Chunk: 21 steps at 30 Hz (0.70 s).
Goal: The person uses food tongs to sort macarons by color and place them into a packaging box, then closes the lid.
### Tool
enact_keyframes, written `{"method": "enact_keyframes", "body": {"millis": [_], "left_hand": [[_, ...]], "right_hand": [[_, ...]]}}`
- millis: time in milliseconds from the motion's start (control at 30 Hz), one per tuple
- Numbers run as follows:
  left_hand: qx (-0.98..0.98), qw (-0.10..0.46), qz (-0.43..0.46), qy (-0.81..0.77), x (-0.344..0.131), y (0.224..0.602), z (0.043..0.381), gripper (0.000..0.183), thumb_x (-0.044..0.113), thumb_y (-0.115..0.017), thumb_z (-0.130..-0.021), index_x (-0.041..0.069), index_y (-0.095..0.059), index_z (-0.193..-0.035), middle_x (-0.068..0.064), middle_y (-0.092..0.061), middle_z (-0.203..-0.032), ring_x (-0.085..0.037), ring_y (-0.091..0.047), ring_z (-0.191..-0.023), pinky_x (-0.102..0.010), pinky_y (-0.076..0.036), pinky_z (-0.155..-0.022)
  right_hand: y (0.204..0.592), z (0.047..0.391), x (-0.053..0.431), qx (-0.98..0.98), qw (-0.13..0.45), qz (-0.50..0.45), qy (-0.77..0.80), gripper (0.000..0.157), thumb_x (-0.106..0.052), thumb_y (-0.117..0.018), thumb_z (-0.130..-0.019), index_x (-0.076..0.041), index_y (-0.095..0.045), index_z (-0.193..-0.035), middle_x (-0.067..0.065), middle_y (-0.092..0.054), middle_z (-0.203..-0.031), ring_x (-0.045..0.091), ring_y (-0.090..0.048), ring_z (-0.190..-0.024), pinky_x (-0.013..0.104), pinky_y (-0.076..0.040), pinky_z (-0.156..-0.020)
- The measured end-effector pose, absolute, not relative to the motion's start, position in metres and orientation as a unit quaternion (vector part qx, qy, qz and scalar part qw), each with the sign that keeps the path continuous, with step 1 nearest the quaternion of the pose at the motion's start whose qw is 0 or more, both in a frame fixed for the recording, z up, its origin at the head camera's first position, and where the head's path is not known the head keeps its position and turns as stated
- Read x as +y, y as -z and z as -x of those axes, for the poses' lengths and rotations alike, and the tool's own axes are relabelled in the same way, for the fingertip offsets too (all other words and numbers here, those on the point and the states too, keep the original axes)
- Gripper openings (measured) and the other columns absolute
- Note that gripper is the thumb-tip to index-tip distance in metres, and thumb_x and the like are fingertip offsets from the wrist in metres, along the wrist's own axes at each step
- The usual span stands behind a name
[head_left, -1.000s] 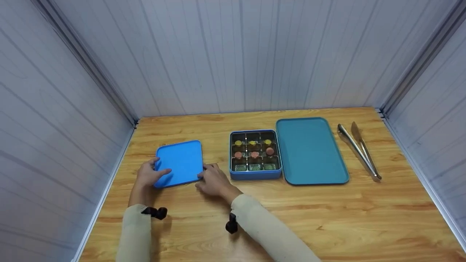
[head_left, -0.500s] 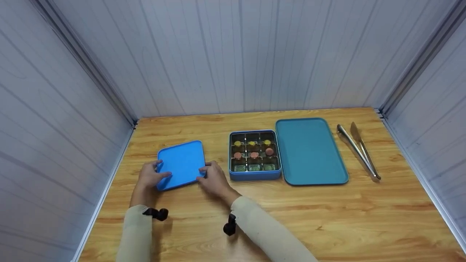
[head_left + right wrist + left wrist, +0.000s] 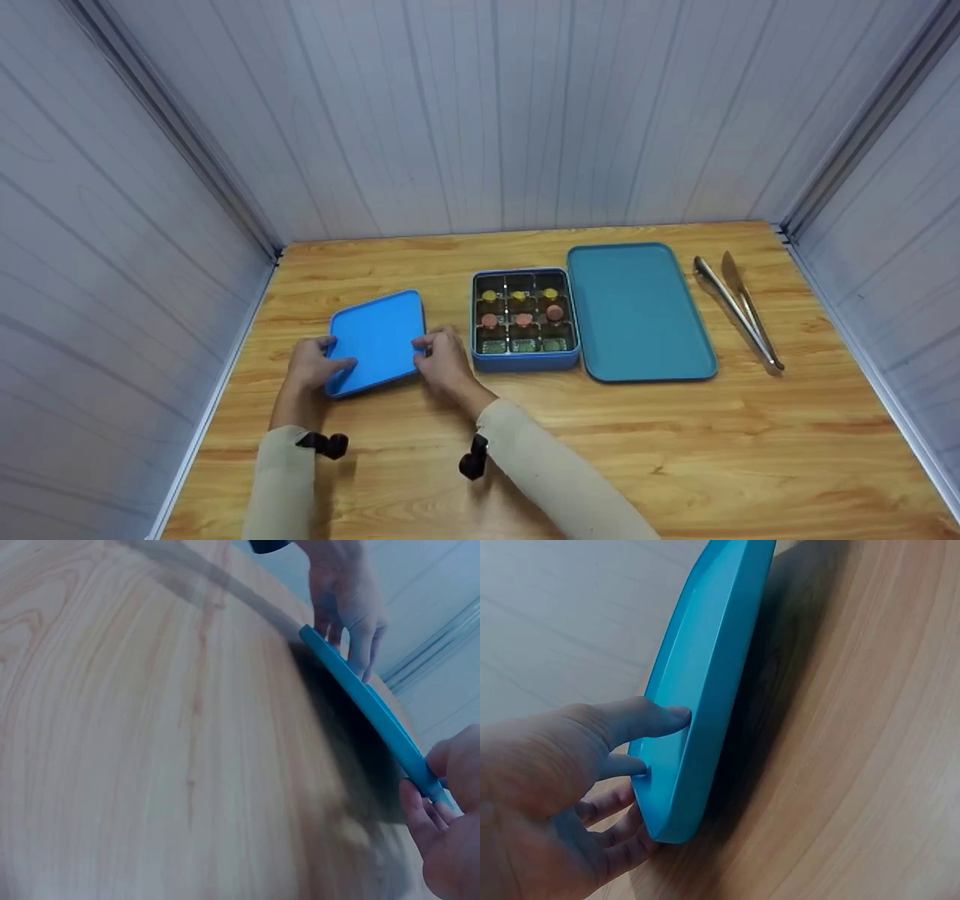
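A square blue lid with a low raised rim, its hollow side up, is held between both hands on the left of the table. My left hand grips its left edge, thumb inside the rim, other fingers around the outside and below. At the right edge, my right hand pinches the rim between thumb and fingers. Shadow lies beneath the lid in the right wrist view, and it looks raised off the wood. Right of the hands stands a blue box with a divided insert holding small yellow, pink and green pieces.
A teal tray lies against the box's right side. Farther right rest metal serving tongs, one arm ending in a flat blade. Pale panels wall the wooden table at the back and sides.
The blue lid has shifted slightly right and turned a little, its right side swinging away from me. Both hands have moved with it; the right hand's fingers now pinch the edge more closely.
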<state>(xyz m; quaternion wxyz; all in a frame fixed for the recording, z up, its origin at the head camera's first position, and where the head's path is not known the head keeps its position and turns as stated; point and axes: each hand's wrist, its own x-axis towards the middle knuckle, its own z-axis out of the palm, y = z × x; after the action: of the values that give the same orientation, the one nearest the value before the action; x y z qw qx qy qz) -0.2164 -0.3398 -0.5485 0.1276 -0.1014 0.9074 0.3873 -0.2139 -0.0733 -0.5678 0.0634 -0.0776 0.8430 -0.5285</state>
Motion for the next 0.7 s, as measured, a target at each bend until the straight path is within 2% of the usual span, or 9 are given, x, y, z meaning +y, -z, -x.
{"method": "enact_keyframes", "body": {"millis": [200, 267, 433, 500, 700], "left_hand": [[0.903, 0.143, 0.114, -0.389, -0.339, 0.546, 0.214, 0.076, 0.019, -0.076, -0.108, -0.012, -0.041, -0.168, -0.039, -0.037, -0.175, -0.056, -0.032, -0.168, -0.066, -0.033, -0.138], [0.905, 0.143, 0.113, -0.384, -0.338, 0.544, 0.214, 0.076, 0.02, -0.076, -0.108, -0.012, -0.041, -0.167, -0.039, -0.038, -0.175, -0.056, -0.033, -0.167, -0.066, -0.034, -0.137], [0.912, 0.123, 0.103, -0.377, -0.337, 0.545, 0.216, 0.076, 0.022, -0.079, -0.105, -0.013, -0.046, -0.164, -0.041, -0.044, -0.17, -0.056, -0.043, -0.162, -0.066, -0.042, -0.133], [0.915, 0.112, 0.102, -0.374, -0.337, 0.545, 0.216, 0.076, 0.024, -0.08, -0.104, -0.013, -0.048, -0.163, -0.042, -0.048, -0.167, -0.056, -0.048, -0.158, -0.066, -0.047, -0.13], [0.914, 0.114, 0.116, -0.372, -0.334, 0.533, 0.211, 0.078, 0.028, -0.08, -0.105, -0.009, -0.047, -0.166, -0.041, -0.051, -0.165, -0.055, -0.055, -0.153, -0.064, -0.053, -0.126]], "right_hand": [[0.557, 0.213, -0.069, 0.836, 0.112, 0.088, 0.53, 0.039, 0.0, -0.075, -0.099, 0.001, -0.079, -0.138, 0.018, -0.072, -0.146, 0.029, -0.067, -0.142, 0.039, -0.058, -0.121], [0.553, 0.212, -0.068, 0.834, 0.127, 0.086, 0.531, 0.041, 0.001, -0.074, -0.1, 0.002, -0.077, -0.141, 0.019, -0.069, -0.151, 0.031, -0.065, -0.144, 0.044, -0.061, -0.116], [0.549, 0.213, -0.067, 0.832, 0.134, 0.087, 0.532, 0.044, 0.005, -0.07, -0.101, 0.003, -0.074, -0.145, 0.023, -0.06, -0.158, 0.036, -0.059, -0.15, 0.05, -0.056, -0.123], [0.545, 0.214, -0.065, 0.829, 0.124, 0.096, 0.537, 0.044, 0.007, -0.069, -0.099, 0.004, -0.074, -0.143, 0.025, -0.06, -0.156, 0.038, -0.058, -0.151, 0.049, -0.05, -0.129], [0.531, 0.214, -0.061, 0.816, 0.13, 0.093, 0.555, 0.043, 0.009, -0.066, -0.1, 0.005, -0.075, -0.142, 0.026, -0.062, -0.154, 0.038, -0.061, -0.146, 0.05, -0.054, -0.125]]}}
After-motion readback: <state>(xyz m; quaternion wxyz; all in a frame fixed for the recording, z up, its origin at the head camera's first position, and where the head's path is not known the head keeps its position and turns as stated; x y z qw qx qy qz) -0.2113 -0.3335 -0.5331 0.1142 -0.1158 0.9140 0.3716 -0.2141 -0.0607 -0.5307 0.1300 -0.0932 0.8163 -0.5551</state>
